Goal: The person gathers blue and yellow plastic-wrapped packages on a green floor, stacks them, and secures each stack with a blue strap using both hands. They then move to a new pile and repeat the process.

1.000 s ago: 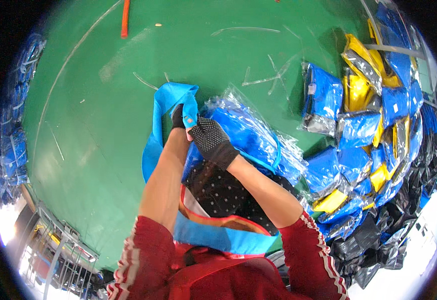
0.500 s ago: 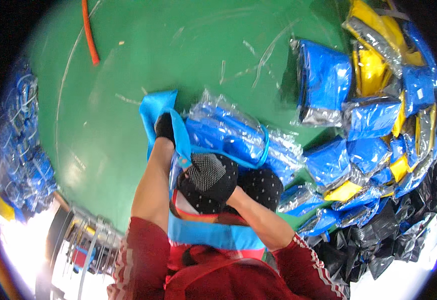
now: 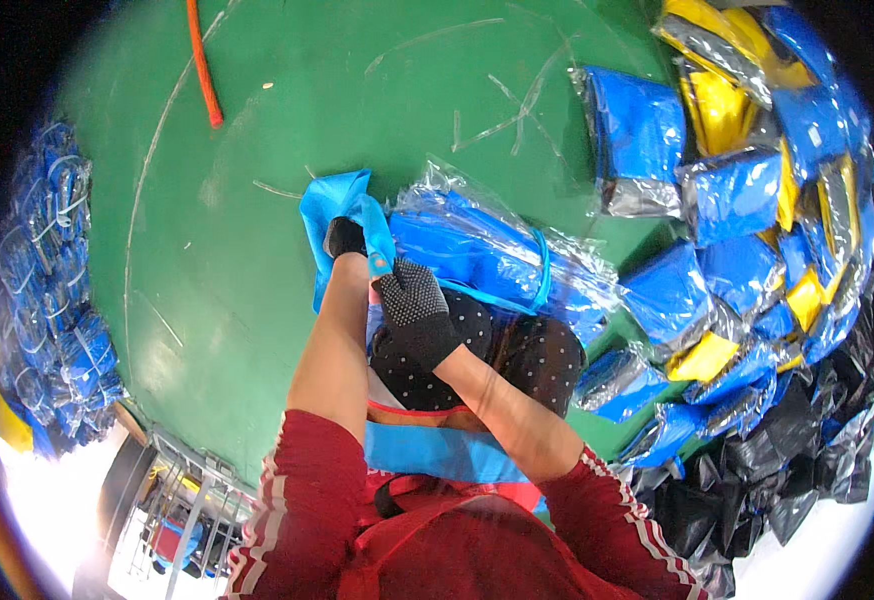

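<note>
Head view: left hand (image 3: 345,238) and right hand (image 3: 412,305) both grip the blue strap (image 3: 377,235); it may slip off the plastic-wrapped bundle (image 3: 487,255) beside them.

Green floor (image 3: 257,300); orange hose (image 3: 204,65); bright daylight.

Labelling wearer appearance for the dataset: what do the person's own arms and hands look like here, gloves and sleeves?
Both hands wear black knit gloves: the right hand shows a grid of small pale grip dots, while the left hand is mostly hidden. Forearms are bare. Dark red sleeves are pushed up near the elbows, with white stripes along them.
</note>
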The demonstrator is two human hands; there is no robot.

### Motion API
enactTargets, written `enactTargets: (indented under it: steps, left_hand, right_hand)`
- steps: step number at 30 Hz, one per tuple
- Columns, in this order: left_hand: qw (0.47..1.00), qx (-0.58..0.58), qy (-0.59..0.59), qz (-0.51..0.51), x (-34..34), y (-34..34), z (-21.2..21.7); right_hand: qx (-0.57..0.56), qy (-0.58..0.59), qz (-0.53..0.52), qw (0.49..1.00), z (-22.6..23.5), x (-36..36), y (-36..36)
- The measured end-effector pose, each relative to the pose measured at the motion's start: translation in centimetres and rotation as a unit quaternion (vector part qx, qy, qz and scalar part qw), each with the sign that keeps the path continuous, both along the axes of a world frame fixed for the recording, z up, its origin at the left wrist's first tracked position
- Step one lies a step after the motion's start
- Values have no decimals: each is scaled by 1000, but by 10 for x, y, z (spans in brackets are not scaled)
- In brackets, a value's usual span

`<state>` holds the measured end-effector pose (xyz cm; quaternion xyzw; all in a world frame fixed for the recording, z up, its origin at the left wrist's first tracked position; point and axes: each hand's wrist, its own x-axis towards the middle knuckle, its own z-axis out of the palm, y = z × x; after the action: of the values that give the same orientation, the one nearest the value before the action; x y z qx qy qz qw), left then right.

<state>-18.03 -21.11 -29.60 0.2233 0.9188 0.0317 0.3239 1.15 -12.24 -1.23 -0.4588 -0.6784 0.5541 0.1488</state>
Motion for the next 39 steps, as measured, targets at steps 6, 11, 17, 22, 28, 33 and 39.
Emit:
enactTargets:
  steps: [6, 11, 17, 22, 28, 33, 39]
  left_hand:
    - [993, -14, 26, -113, 9, -9, 14]
    - [990, 76, 24, -120, 34, 22, 58]
    - [599, 368, -444, 556, 43, -4, 159]
    - [529, 376, -641, 410, 37, -2, 182]
    - [679, 364, -532, 353, 48, -6, 167]
    - [761, 429, -439, 209, 36, -17, 143]
    - [766, 469, -410, 156, 17, -25, 124]
  right_hand:
    - [-155, -29, -17, 987, 29, 7, -9]
    - [-160, -29, 97, 982, 2, 21, 26]
    - [363, 113, 79, 921, -57, -39, 82]
    - [68, 33, 335, 939, -116, -113, 98]
    - [16, -87, 233, 969, -86, -93, 56]
    - [-258, -134, 319, 902, -48, -57, 47]
    - [58, -257, 458, 849, -43, -64, 23]
